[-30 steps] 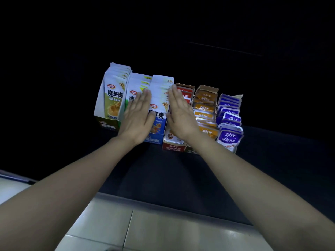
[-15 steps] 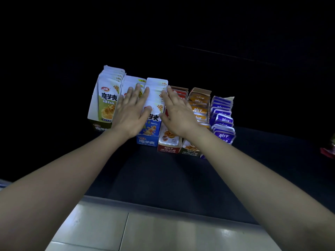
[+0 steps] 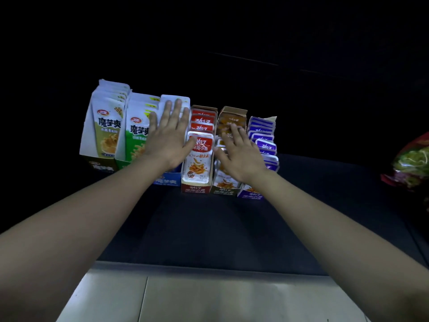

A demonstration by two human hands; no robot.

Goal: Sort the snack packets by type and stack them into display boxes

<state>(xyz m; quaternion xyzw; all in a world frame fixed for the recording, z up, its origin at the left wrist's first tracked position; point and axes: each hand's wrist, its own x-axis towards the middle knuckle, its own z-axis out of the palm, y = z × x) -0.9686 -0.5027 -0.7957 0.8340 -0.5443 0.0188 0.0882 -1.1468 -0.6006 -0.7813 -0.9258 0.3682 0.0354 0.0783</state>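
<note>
Six display boxes stand in a row on a dark surface, each filled with upright snack packets. From the left: an olive box (image 3: 102,165), a green box (image 3: 121,162), a blue box (image 3: 167,180), a red box (image 3: 196,188), an orange box (image 3: 224,190) and a purple box (image 3: 251,194). My left hand (image 3: 168,140) lies flat with straight fingers on the blue box's packets (image 3: 175,99). My right hand (image 3: 239,152) rests flat on the orange box's packets (image 3: 232,117). The red packets (image 3: 200,156) show between the hands.
A red and green bag (image 3: 411,163) lies at the right edge on the dark surface (image 3: 209,228). A pale tiled floor (image 3: 185,298) runs along the near edge. The background is dark.
Both hands have shifted one box to the right: the left from the green packets to the blue ones, the right from the red packets to the orange ones.
</note>
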